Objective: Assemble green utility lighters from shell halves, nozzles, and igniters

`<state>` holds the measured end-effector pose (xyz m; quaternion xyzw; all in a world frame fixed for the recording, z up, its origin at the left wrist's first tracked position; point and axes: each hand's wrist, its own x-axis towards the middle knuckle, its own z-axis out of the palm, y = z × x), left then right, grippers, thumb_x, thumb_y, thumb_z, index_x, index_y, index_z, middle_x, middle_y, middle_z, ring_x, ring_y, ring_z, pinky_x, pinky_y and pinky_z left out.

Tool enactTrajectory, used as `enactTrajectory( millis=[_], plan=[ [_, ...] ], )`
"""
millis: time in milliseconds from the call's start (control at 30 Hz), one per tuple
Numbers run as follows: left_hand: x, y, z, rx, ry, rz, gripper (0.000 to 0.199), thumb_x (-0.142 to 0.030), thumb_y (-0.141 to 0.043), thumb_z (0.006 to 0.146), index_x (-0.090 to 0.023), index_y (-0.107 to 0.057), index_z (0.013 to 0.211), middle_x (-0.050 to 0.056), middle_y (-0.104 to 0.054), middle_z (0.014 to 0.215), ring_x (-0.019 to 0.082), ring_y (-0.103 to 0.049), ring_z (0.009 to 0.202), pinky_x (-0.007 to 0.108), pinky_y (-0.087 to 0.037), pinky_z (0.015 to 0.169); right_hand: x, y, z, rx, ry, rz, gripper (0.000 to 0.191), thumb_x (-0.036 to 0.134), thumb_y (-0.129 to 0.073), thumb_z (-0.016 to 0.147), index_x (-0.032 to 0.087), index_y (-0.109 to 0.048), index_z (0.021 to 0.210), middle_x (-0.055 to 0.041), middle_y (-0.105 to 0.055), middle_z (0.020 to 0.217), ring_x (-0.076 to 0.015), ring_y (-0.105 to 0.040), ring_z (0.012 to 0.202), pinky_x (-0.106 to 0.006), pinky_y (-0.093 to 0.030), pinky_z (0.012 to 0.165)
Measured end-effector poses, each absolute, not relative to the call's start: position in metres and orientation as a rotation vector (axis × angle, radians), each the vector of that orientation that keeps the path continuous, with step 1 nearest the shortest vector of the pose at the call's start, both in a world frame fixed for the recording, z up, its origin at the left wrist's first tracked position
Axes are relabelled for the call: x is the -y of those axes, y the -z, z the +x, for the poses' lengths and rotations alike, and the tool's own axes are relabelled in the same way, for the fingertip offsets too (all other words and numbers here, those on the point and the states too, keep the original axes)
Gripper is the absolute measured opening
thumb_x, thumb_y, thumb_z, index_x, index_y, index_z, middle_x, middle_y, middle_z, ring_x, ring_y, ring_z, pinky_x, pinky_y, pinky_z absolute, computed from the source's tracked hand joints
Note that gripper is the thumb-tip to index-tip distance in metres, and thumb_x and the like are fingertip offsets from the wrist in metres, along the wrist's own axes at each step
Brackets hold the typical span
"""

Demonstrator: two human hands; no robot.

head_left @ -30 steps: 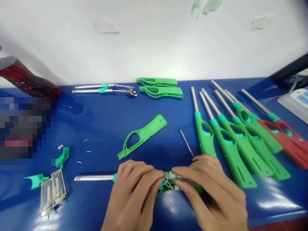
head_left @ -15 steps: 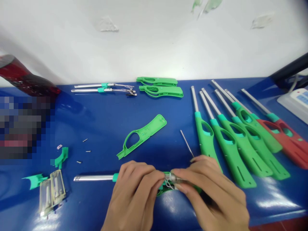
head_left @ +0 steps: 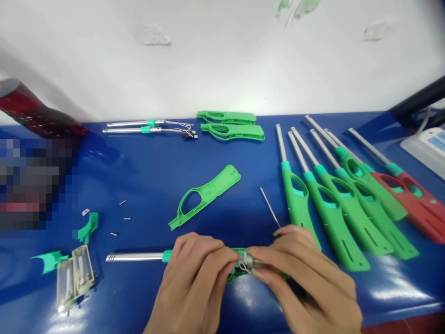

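Observation:
My left hand [head_left: 194, 283] is closed around the green handle of an opened gas lighter [head_left: 167, 255], whose metal tube [head_left: 135, 256] points left. From the right, my right hand [head_left: 302, 278] pinches a greyish, see-through part [head_left: 249, 260] at the open handle; most of it is hidden by the fingers. White wires [head_left: 243, 267] loop out between the two hands. A thin metal rod [head_left: 269, 206] sticks out beyond my right hand, its near end hidden. Above my hands lies a loose green handle half [head_left: 212, 192], hollow side up.
Several green lighters [head_left: 342, 218] and red ones [head_left: 426, 199] lie at right. Metal tubes with wires [head_left: 132, 131] and green handle shells [head_left: 239, 132] sit by the wall. Small screws [head_left: 123, 202], clear tanks [head_left: 82, 269], green triggers [head_left: 91, 227] and a dark red bottle [head_left: 38, 111] are at left.
Very little differs. The fingers of my right hand have shifted slightly at the see-through part, while the lighter and my left hand stay in place.

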<state>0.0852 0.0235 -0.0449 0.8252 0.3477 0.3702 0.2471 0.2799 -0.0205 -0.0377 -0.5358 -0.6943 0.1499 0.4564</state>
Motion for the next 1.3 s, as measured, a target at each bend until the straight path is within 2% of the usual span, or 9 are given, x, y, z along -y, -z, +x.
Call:
enactTrajectory(
  millis=[467, 567, 667, 833, 933, 1033, 1200, 1300],
  plan=[
    [-0.024, 0.042, 0.088, -1.01, -0.986, 2.234, 0.026, 0.005, -0.055, 0.099, -0.017, -0.066, 0.107, 0.002, -0.067, 0.098, 0.015, -0.062, 0.089, 0.031, -0.051, 0.084, 0.021, 0.039, 0.281, 1.715, -0.388, -1.338, 0.022, 0.002, -0.068, 0.096, 0.017, -0.071, 0.111, 0.0029, -0.069, 0.085, -0.0107, -0.062, 0.074, -0.039, -0.048, 0.089],
    [-0.022, 0.041, 0.086, -1.024, -1.006, 2.229, 0.028, 0.003, -0.054, 0.1, -0.016, -0.067, 0.116, 0.004, -0.066, 0.105, 0.015, -0.062, 0.095, 0.03, -0.052, 0.087, 0.021, 0.041, 0.28, 1.763, -0.34, -1.352, 0.022, 0.003, -0.067, 0.096, 0.017, -0.071, 0.113, 0.0011, -0.071, 0.088, -0.0126, -0.062, 0.077, -0.037, -0.048, 0.085],
    [-0.017, 0.039, 0.081, -1.132, -1.013, 2.26, 0.036, 0.003, -0.055, 0.1, -0.016, -0.066, 0.129, 0.006, -0.065, 0.116, 0.016, -0.062, 0.107, 0.031, -0.051, 0.097, 0.024, 0.042, 0.279, 1.812, -0.267, -1.411, 0.022, 0.006, -0.067, 0.098, 0.017, -0.07, 0.118, -0.0007, -0.074, 0.093, -0.0144, -0.06, 0.079, -0.035, -0.046, 0.079],
    [-0.004, 0.038, 0.071, -1.283, -0.937, 2.311, 0.035, -0.009, -0.06, 0.104, -0.014, -0.063, 0.139, 0.009, -0.064, 0.124, 0.022, -0.061, 0.115, 0.039, -0.05, 0.106, 0.032, 0.042, 0.283, 1.858, -0.234, -1.495, 0.022, 0.016, -0.067, 0.102, 0.02, -0.069, 0.124, -0.0006, -0.072, 0.093, -0.0161, -0.059, 0.084, -0.035, -0.046, 0.082],
    [-0.001, 0.043, 0.068, -1.28, -0.873, 2.394, 0.038, -0.013, -0.063, 0.104, -0.012, -0.061, 0.142, 0.011, -0.063, 0.126, 0.025, -0.06, 0.117, 0.043, -0.051, 0.106, 0.035, 0.042, 0.289, 1.888, -0.207, -1.492, 0.024, 0.015, -0.069, 0.101, 0.02, -0.07, 0.125, -0.0015, -0.07, 0.095, -0.0165, -0.06, 0.087, -0.034, -0.047, 0.085],
    [-0.002, 0.047, 0.065, -1.248, -0.856, 2.442, 0.038, -0.013, -0.065, 0.103, -0.014, -0.062, 0.141, 0.011, -0.065, 0.126, 0.027, -0.059, 0.117, 0.046, -0.051, 0.103, 0.037, 0.042, 0.294, 1.921, -0.213, -1.474, 0.021, 0.012, -0.067, 0.102, 0.019, -0.069, 0.122, -0.002, -0.07, 0.096, -0.0161, -0.06, 0.089, -0.032, -0.048, 0.086],
    [-0.004, 0.049, 0.062, -1.194, -0.862, 2.457, 0.032, -0.009, -0.067, 0.101, -0.016, -0.066, 0.132, 0.01, -0.066, 0.124, 0.027, -0.059, 0.116, 0.047, -0.05, 0.103, 0.04, 0.043, 0.297, 1.978, -0.127, -1.537, 0.019, 0.018, -0.065, 0.104, 0.02, -0.071, 0.122, -0.0063, -0.063, 0.107, -0.0182, -0.06, 0.101, -0.032, -0.049, 0.093],
    [-0.003, 0.048, 0.063, -1.184, -0.882, 2.461, 0.032, -0.008, -0.068, 0.1, -0.016, -0.067, 0.131, 0.011, -0.066, 0.123, 0.027, -0.059, 0.115, 0.048, -0.051, 0.101, 0.041, 0.045, 0.3, 2.003, -0.098, -1.567, 0.022, 0.02, -0.065, 0.105, 0.021, -0.073, 0.125, -0.0072, -0.061, 0.11, -0.0193, -0.059, 0.102, -0.034, -0.048, 0.091]
  ],
)
